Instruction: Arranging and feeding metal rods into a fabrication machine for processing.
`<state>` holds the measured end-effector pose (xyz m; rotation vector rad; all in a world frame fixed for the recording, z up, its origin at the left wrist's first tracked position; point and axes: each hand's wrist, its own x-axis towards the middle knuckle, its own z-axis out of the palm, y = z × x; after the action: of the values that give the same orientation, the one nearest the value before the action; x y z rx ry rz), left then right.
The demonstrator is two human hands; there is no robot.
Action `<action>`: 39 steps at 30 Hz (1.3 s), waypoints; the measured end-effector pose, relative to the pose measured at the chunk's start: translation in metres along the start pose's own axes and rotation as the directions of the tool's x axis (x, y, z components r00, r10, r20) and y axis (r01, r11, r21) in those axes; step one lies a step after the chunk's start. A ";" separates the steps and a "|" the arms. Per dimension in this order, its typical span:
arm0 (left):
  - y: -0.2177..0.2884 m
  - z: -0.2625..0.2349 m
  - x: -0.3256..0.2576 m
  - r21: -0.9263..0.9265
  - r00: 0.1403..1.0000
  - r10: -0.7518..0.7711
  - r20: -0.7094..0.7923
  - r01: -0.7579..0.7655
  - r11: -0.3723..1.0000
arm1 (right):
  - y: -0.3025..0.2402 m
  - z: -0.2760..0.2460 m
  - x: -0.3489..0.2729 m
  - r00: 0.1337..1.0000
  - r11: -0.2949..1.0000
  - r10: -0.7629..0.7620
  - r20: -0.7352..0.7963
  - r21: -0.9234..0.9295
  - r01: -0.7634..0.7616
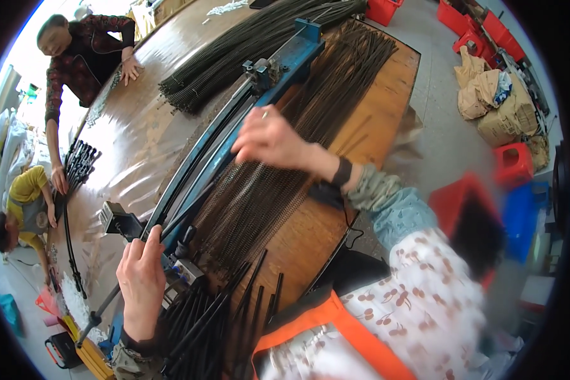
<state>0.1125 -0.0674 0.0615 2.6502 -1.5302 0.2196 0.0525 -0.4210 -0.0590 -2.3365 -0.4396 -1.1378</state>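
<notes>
My left hand [142, 272] is closed around a long black rod [190, 208] at the near end of a blue metal rail fixture [286, 60]. The rod runs along the fixture, and its other end sticks out past my wrist at lower left. Over the middle of the fixture, my right hand [269, 140] is raised with its fingers curled and blurred by motion; whether anything is in it is hidden. A small metal clamp block [261, 74] sits on the far part of the rail. Beneath my right forearm lie long thin dark coil springs [253, 206].
Black tubes [199, 323] are heaped by my left forearm. A thick spring bundle [215, 69] lies beyond the rail. Across the table, one person [85, 54] touches black rods [79, 168]; another in yellow [28, 202] works nearby. Red stools and sacks [487, 95] are at right.
</notes>
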 end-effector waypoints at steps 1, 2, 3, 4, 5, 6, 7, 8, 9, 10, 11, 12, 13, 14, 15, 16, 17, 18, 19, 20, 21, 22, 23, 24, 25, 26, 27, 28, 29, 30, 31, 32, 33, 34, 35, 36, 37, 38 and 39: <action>-0.003 0.004 0.001 -0.033 1.000 0.012 -0.022 -0.013 0.999 | 0.022 -0.008 -0.013 0.988 0.988 0.152 0.022 0.026 -0.153; -0.005 0.007 0.001 -0.057 0.999 0.015 -0.042 -0.017 0.998 | 0.043 -0.014 -0.024 0.954 0.953 0.295 0.046 0.060 -0.297; -0.003 0.009 0.004 -0.100 0.999 0.033 -0.036 -0.037 0.994 | 0.059 -0.026 -0.030 0.968 0.969 0.239 0.075 -0.082 -0.233; 0.002 0.010 0.006 -0.102 0.999 0.035 -0.040 -0.039 0.994 | 0.058 -0.040 -0.025 0.975 0.961 0.191 0.110 -0.221 -0.164; 0.009 0.012 0.008 -0.129 0.998 0.055 -0.019 -0.057 0.990 | 0.056 -0.056 -0.022 0.974 0.889 0.167 0.150 -0.451 -0.083; 0.008 0.010 0.008 -0.135 0.998 0.058 0.006 -0.057 0.989 | 0.040 -0.064 0.000 0.978 0.897 0.153 0.141 -0.435 -0.078; 0.008 0.012 0.010 -0.114 0.998 0.063 0.021 -0.060 0.992 | 0.021 -0.079 0.020 0.990 0.887 -0.104 -0.097 -0.460 0.048; 0.011 0.015 0.018 -0.126 0.997 0.073 0.021 -0.069 0.990 | 0.009 -0.095 0.022 0.889 0.842 -0.340 -0.306 -0.521 0.142; 0.008 0.016 0.023 -0.121 0.996 0.092 -0.004 -0.092 0.988 | 0.016 -0.098 0.011 0.895 0.847 -0.320 -0.310 -0.517 0.124; 0.005 0.014 0.027 -0.117 0.992 0.122 -0.040 -0.125 0.985 | 0.030 -0.108 -0.001 0.972 0.833 -0.202 -0.124 -0.543 0.104; -0.001 0.020 0.030 -0.101 0.991 0.127 -0.039 -0.131 0.986 | 0.051 -0.112 -0.017 0.995 0.816 -0.080 0.062 -0.569 0.101; 0.003 0.019 0.036 -0.099 0.988 0.143 -0.057 -0.148 0.984 | 0.074 -0.111 -0.050 0.978 0.742 0.044 0.205 -0.662 0.106; 0.005 0.020 0.040 -0.075 0.991 0.133 -0.005 -0.133 0.988 | 0.073 -0.102 -0.052 0.977 0.829 0.099 0.186 -0.558 0.023; 0.009 0.026 0.043 -0.068 0.990 0.129 0.055 -0.125 0.990 | 0.058 -0.095 -0.063 0.967 0.892 0.171 0.190 -0.447 -0.070; 0.013 0.028 0.046 -0.111 0.987 0.109 0.116 -0.097 0.989 | 0.045 -0.092 -0.069 0.965 0.893 0.181 0.192 -0.442 -0.080; 0.014 0.026 0.045 -0.107 0.986 0.108 0.127 -0.094 0.990 | 0.034 -0.089 -0.068 0.948 0.943 0.163 0.273 -0.327 -0.068; 0.015 0.022 0.043 -0.131 0.970 0.144 0.194 -0.120 0.984 | 0.022 -0.087 -0.067 0.927 0.977 0.133 0.350 -0.203 -0.063; 0.017 0.021 0.043 -0.158 0.951 0.182 0.251 -0.145 0.977 | 0.009 -0.094 -0.063 0.872 0.980 0.149 0.466 -0.185 -0.069; 0.016 0.020 0.040 -0.162 0.930 0.216 0.296 -0.174 0.971 | 0.013 -0.097 -0.063 0.864 0.990 0.141 0.483 -0.077 -0.118; 0.020 0.019 0.038 -0.158 0.931 0.209 0.300 -0.168 0.973 | 0.017 -0.098 -0.064 0.856 0.986 0.128 0.500 0.033 -0.166; 0.027 0.017 0.038 -0.177 0.907 0.273 0.320 -0.226 0.958 | 0.035 -0.107 -0.065 0.883 0.981 0.191 0.429 -0.107 -0.160; 0.033 0.012 0.038 -0.199 0.881 0.344 0.324 -0.292 0.936 | 0.060 -0.123 -0.060 0.906 0.953 0.242 0.348 -0.261 -0.154; 0.039 0.017 0.041 -0.208 0.876 0.335 0.347 -0.277 0.938 | 0.104 -0.116 -0.067 0.918 0.884 0.387 0.085 -0.317 -0.343; 0.046 0.014 0.042 -0.199 0.879 0.329 0.344 -0.274 0.941 | 0.138 -0.120 -0.056 0.853 0.786 0.486 -0.190 -0.331 -0.522; 0.053 0.011 0.042 -0.219 0.873 0.341 0.348 -0.278 0.935 | 0.171 -0.130 -0.047 0.821 0.684 0.498 -0.279 -0.456 -0.570; 0.055 0.008 0.040 -0.235 0.870 0.342 0.354 -0.271 0.934 | 0.204 -0.132 -0.031 0.790 0.567 0.494 -0.363 -0.554 -0.609; 0.059 0.012 0.046 -0.277 0.850 0.395 0.349 -0.309 0.910 | 0.243 -0.150 -0.040 0.812 0.503 0.469 -0.347 -0.651 -0.569; 0.062 0.017 0.052 -0.297 0.842 0.424 0.333 -0.333 0.895 | 0.274 -0.170 -0.054 0.832 0.429 0.450 -0.326 -0.738 -0.521; 0.062 0.013 0.050 -0.284 0.845 0.408 0.347 -0.320 0.904 | 0.290 -0.166 -0.049 0.835 0.448 0.448 -0.320 -0.728 -0.519; 0.063 0.010 0.047 -0.274 0.847 0.397 0.355 -0.312 0.910 | 0.301 -0.165 -0.042 0.764 0.434 0.627 -0.151 -0.747 -0.503; 0.063 0.008 0.043 -0.268 0.863 0.374 0.340 -0.292 0.918 | 0.307 -0.166 -0.036 0.641 0.425 0.767 0.024 -0.768 -0.479; 0.062 0.005 0.041 -0.262 0.867 0.364 0.339 -0.285 0.922 | 0.312 -0.170 -0.031 0.648 0.435 0.761 0.029 -0.764 -0.476; 0.062 0.002 0.039 -0.261 0.876 0.344 0.337 -0.264 0.929 | 0.313 -0.175 -0.029 0.571 0.464 0.810 0.132 -0.739 -0.488; 0.062 0.002 0.037 -0.261 0.884 0.326 0.334 -0.245 0.934 | 0.315 -0.179 -0.027 0.485 0.487 0.843 0.234 -0.714 -0.502; 0.061 0.003 0.037 -0.265 0.884 0.323 0.338 -0.241 0.934 | 0.317 -0.180 -0.026 0.443 0.474 0.861 0.252 -0.716 -0.513; 0.060 0.003 0.037 -0.276 0.884 0.312 0.349 -0.222 0.935 | 0.317 -0.174 -0.031 0.440 0.474 0.861 0.255 -0.716 -0.513; 0.059 0.004 0.037 -0.286 0.882 0.303 0.360 -0.204 0.936 | 0.315 -0.166 -0.039 0.619 0.499 0.769 0.161 -0.757 -0.422; 0.060 0.006 0.037 -0.287 0.881 0.304 0.362 -0.205 0.936 | 0.314 -0.159 -0.046 0.772 0.498 0.631 0.075 -0.802 -0.330; 0.060 0.010 0.038 -0.330 0.883 0.317 0.348 -0.201 0.922 | 0.318 -0.164 -0.050 0.758 0.507 0.648 0.070 -0.782 -0.362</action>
<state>0.0801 -0.1316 0.0571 2.3467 -1.8660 -0.5230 0.0734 -0.7787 -0.1066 -3.0552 0.7673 -0.6096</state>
